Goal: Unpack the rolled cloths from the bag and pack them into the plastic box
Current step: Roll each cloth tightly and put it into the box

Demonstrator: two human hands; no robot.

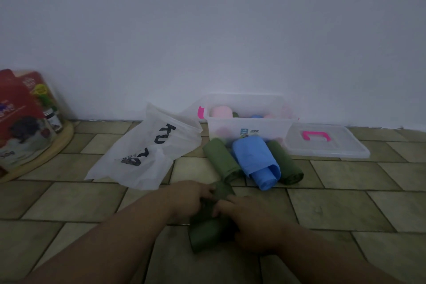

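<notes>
Nearest the camera: both hands are on one green rolled cloth point(205, 235), which lies on the tiled floor point(334, 205). The left hand point(189, 198) has its fingers curled over the roll's far end. The right hand point(253, 223) has its fingers curled onto the middle of the roll. Both grasp it.

Mid-distance: three more rolls lie side by side and touching, just in front of the box. These are a left green roll point(221, 161), a blue roll point(255, 161) and a right green roll point(285, 163). To their left a white plastic bag point(143, 152) lies flat. Its black print reads "KU"; the lower letters are creased and illegible.

Far, against the wall: a clear plastic box point(230, 129) stands open, with a pink roll point(221, 112) and others inside. The sticker point(250, 132) on its front is too small to read. The lid point(345, 145), which has a pink handle point(317, 135), lies to the right of the box. At far left is a red package point(20, 108) whose print is blurred.
</notes>
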